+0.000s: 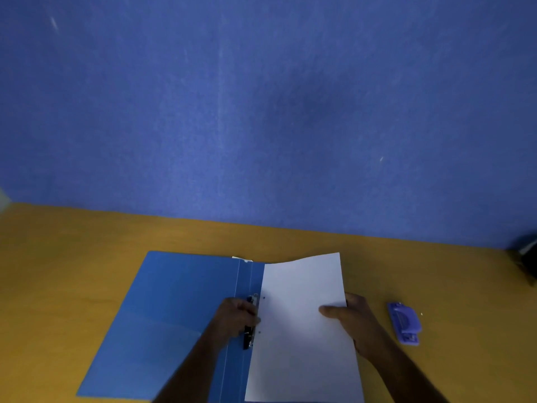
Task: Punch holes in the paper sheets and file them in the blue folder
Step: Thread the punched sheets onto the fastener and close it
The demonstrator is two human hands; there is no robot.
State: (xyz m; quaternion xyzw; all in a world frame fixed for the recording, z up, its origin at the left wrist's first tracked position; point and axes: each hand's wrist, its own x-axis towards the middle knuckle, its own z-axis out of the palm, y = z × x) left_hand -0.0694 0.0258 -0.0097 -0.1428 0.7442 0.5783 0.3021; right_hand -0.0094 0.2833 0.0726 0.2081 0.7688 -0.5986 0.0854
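paper sheets pinched at right hand grip

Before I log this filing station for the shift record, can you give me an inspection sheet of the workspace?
Surface: wooden desk, yellow-brown, bare apart from the items below.
Job's things: blue folder lying open; paper sheets on its right half, two punched holes by the metal clip; hole punch to the right, apart from the folder.
Clutter: dark object at the far right edge, cut off, unclear what it is.
Grippers: left hand on the clip; right hand gripping the sheets' right edge, thumb on top.
Cables: nothing seen.
Surroundings: blue wall behind the desk.
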